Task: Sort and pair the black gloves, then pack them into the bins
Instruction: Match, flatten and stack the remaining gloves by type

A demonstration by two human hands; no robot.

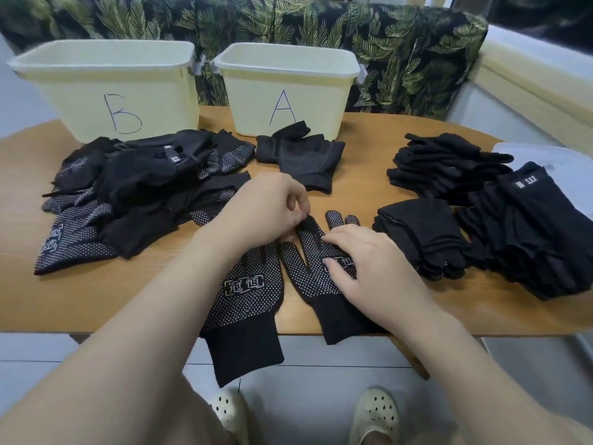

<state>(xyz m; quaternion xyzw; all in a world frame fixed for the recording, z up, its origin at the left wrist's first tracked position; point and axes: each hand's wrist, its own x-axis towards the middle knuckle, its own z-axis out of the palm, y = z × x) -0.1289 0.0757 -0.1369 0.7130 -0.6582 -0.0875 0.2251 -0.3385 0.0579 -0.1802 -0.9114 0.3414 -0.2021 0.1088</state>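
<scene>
Two black dotted gloves lie side by side at the table's near edge, cuffs hanging over it. My left hand pinches a finger of the right-hand dotted glove at its tip. My right hand presses flat on that glove's palm. The left dotted glove lies untouched beside it. Two pale yellow bins stand at the back: bin B on the left, bin A to its right.
A loose heap of black gloves covers the left of the wooden table. A plain black glove pair lies in front of bin A. Stacked gloves and folded piles fill the right side.
</scene>
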